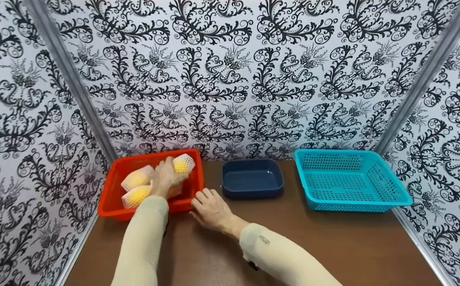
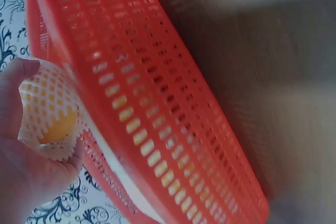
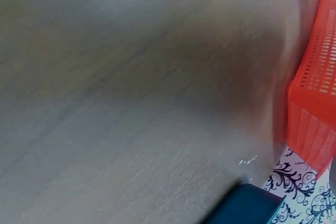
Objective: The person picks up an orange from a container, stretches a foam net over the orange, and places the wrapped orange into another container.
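Observation:
In the head view my left hand (image 1: 165, 178) reaches into a red basket (image 1: 112, 198) and holds a yellow fruit in a white foam net (image 1: 183, 163). The left wrist view shows the thumb and fingers around this netted fruit (image 2: 48, 111), at the basket's rim (image 2: 79, 72). Other yellow fruits in foam nets (image 1: 137, 178) lie in the basket, partly hidden by my hand and forearm. My right hand (image 1: 213, 209) is at the basket's front right corner, fingers loosely bent and fingertips close by the rim, holding nothing visible.
A dark blue dish (image 1: 252, 194) stands right of the red basket. Farther right is a turquoise basket (image 1: 349, 204) with perforated walls. All three stand on a brown table (image 1: 293, 234), with patterned walls (image 1: 230, 79) behind and at both sides.

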Motion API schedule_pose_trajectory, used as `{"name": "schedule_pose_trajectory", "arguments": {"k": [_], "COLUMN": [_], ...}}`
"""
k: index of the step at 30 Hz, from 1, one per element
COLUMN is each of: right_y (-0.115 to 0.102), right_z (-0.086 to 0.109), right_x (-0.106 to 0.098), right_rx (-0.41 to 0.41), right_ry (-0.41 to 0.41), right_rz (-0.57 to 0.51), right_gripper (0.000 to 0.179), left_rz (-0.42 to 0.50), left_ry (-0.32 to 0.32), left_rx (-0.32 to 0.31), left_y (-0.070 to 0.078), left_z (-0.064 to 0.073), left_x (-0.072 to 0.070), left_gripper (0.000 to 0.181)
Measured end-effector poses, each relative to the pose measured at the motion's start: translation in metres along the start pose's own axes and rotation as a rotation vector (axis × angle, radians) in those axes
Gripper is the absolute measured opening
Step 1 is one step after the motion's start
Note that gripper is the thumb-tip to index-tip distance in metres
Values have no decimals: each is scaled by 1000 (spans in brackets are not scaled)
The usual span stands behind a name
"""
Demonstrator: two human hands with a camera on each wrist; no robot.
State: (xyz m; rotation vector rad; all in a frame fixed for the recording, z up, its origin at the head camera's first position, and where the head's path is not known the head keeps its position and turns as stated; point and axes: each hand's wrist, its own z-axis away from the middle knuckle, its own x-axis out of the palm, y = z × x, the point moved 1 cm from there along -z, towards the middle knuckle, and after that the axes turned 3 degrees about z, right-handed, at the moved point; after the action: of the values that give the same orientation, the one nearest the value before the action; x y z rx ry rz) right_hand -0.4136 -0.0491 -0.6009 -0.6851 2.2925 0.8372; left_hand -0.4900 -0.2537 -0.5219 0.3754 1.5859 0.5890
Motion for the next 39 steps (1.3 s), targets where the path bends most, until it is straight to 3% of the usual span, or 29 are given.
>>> {"name": "schedule_pose_trajectory", "arguments": {"k": [6,9,15,20,24,29,36,39], "right_y": [-11,-18,-26,-27,-25,-20,-5,5], "right_z": [8,7,6,4,2,-1,-5,-10], "right_x": [-5,-7,-11,-10,-6,-6,-21,-27], "right_rx": [-36,-61,-109,-126,-122,-94,-18,16], "right_ry": [60,129,233,262,270,229,17,-9], "right_rz": [-69,-102,-137,-156,-153,-178,-309,-318], "right_gripper": [15,10,7,10,11,13,18,19], "left_rz": [-26,-79,-208,-323,-345,-318,-284,-255], "left_ry": [-19,-3,-2,-56,-107,-110,-63,-47], "left_rx": [-31,-61,-57,-42,-55,-51,11,57], "left_y": [-4,-9,-16,-15,-9,-2,4,6], "left_z": [4,9,19,26,28,29,35,34], "left_x": [16,20,34,40,36,28,8,-3], "left_gripper": [87,80,77,77,75,75,75,72]}}
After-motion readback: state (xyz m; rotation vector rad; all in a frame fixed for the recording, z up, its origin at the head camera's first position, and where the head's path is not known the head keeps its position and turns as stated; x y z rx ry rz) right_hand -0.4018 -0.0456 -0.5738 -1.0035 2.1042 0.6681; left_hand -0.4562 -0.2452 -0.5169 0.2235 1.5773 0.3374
